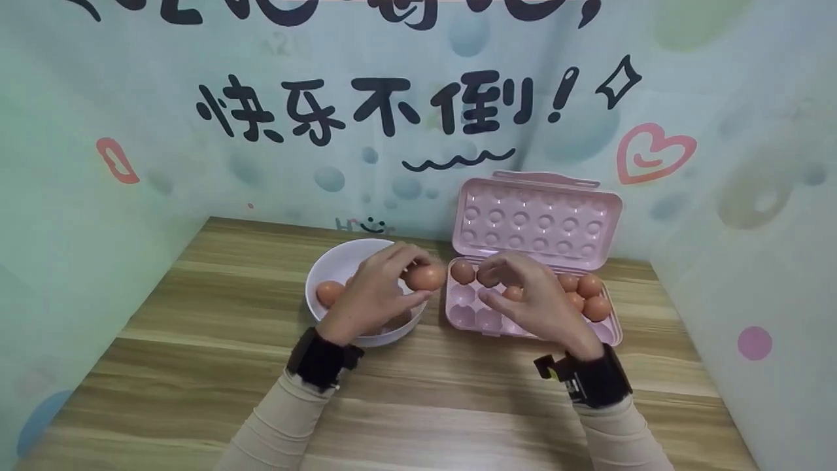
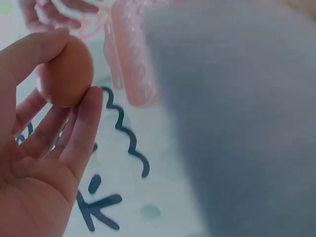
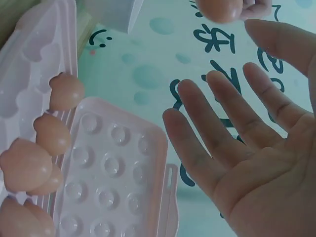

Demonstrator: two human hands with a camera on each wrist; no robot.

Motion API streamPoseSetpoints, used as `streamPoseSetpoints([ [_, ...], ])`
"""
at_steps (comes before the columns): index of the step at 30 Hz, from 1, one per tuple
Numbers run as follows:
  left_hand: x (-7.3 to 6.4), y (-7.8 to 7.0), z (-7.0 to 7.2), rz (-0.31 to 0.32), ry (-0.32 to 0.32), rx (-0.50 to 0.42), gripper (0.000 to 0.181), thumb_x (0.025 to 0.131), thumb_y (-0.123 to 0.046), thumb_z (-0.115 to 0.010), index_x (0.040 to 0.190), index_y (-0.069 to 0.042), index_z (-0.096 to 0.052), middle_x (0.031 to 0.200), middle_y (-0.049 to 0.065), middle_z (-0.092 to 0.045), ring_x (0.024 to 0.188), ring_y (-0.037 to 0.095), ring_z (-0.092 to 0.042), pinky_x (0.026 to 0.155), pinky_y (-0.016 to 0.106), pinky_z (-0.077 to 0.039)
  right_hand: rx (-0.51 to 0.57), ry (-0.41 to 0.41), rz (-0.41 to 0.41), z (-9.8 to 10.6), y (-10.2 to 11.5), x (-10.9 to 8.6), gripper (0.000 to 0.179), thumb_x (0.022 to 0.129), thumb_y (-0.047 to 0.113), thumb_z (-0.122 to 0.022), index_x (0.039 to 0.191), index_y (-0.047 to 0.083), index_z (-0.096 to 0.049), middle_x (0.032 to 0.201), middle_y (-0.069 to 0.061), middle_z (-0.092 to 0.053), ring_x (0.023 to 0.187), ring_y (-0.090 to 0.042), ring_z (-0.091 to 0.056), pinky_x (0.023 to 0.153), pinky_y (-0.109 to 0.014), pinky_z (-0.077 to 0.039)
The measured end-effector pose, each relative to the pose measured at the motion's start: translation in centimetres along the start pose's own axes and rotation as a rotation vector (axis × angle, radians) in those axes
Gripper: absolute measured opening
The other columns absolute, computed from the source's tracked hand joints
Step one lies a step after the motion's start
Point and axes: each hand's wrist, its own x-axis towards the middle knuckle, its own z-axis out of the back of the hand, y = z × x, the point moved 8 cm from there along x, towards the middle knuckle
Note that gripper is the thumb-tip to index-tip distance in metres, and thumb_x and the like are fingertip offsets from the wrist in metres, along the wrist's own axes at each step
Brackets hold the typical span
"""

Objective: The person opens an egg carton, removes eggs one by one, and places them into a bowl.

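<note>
My left hand (image 1: 379, 288) pinches a brown egg (image 1: 426, 278) between thumb and fingers, above the right side of a white bowl (image 1: 315, 265). The left wrist view shows the egg (image 2: 66, 71) held upright at the fingertips. My right hand (image 1: 539, 297) hovers over the pink egg carton (image 1: 464, 296), and its spread fingers hold nothing in the right wrist view. Several brown eggs (image 1: 596, 308) sit in the carton's right part, and another egg (image 1: 462, 271) fills its back left cup. More eggs (image 1: 329, 294) lie in the bowl, partly hidden by my left hand.
The carton's dimpled lid (image 1: 536, 226) stands raised at the back, near a printed cloth backdrop (image 1: 261, 176). Bowl and carton stand side by side on a wood-grain table (image 1: 418, 405). Similar printed cloth (image 1: 739, 261) borders the right side.
</note>
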Motion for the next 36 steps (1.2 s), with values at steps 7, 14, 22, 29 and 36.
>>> streamPoseSetpoints([
  [7,-0.7,2.9,2.4,0.114,0.103,0.016,0.036,0.087,-0.015,-0.086,0.118,-0.013,-0.068,0.115,0.003,-0.068,0.102,0.022,-0.064,0.089,0.038,-0.055,-0.090,0.018,-0.016,0.5,-0.8,-0.2,0.029,0.092,0.009,-0.083,0.116,0.019,-0.072,0.109,0.008,-0.070,0.101,-0.015,-0.065,0.091,-0.034,-0.053],
  [14,-2.0,5.9,3.2,0.253,0.192,0.039,0.032,0.086,-0.013,-0.086,0.112,-0.010,-0.067,0.109,0.008,-0.067,0.102,0.029,-0.061,0.090,0.044,-0.051,-0.179,0.049,0.004,0.5,-1.3,-0.2,0.031,0.091,0.010,-0.080,0.119,0.023,-0.072,0.115,0.012,-0.068,0.103,-0.013,-0.059,0.094,-0.029,-0.047],
  [22,-2.8,7.9,1.9,0.344,0.290,0.029,0.030,0.087,-0.006,-0.078,0.114,-0.005,-0.066,0.108,0.010,-0.070,0.101,0.028,-0.061,0.088,0.042,-0.052,-0.183,0.059,-0.005,0.4,-1.7,-0.2,0.031,0.091,0.008,-0.080,0.118,0.024,-0.073,0.114,0.014,-0.068,0.109,-0.020,-0.062,0.095,-0.032,-0.048],
  [29,-3.6,8.4,0.7,0.449,0.329,-0.093,0.032,0.092,-0.010,-0.071,0.123,-0.008,-0.069,0.118,0.008,-0.071,0.098,0.023,-0.063,0.078,0.033,-0.053,-0.192,0.066,-0.002,0.5,-1.6,-0.3,0.031,0.092,0.009,-0.080,0.119,0.024,-0.073,0.115,0.014,-0.068,0.110,-0.015,-0.061,0.097,-0.031,-0.047],
  [36,-3.6,8.3,0.0,0.400,0.334,-0.054,0.032,0.092,-0.003,-0.070,0.124,-0.007,-0.068,0.110,0.010,-0.070,0.094,0.024,-0.060,0.078,0.033,-0.051,-0.189,0.076,0.000,0.5,-1.6,-0.3,0.032,0.092,0.010,-0.080,0.120,0.025,-0.073,0.116,0.015,-0.067,0.112,-0.016,-0.061,0.100,-0.037,-0.049],
])
